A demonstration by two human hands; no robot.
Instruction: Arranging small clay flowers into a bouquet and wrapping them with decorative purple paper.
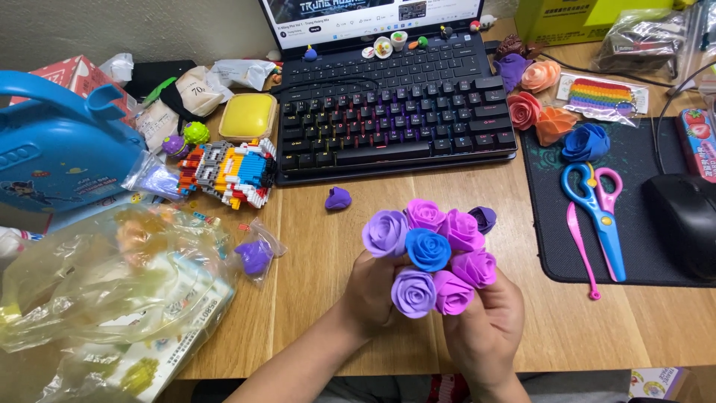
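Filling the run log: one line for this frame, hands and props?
left hand: holds clay rose bouquet | right hand: holds same bouquet | nearby: purple clay lump, scissors, keyboard

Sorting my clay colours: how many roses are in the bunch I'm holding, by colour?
Lilac roses: 2
Magenta-pink roses: 4
Blue rose: 1
Dark purple rose: 1
Total: 8, held by the left hand and right hand.

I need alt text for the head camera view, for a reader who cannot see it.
Both hands, left hand and right hand, hold a bouquet of clay roses, purple, pink and one blue, above a wooden desk. Behind are a black keyboard, more clay roses and blue scissors.
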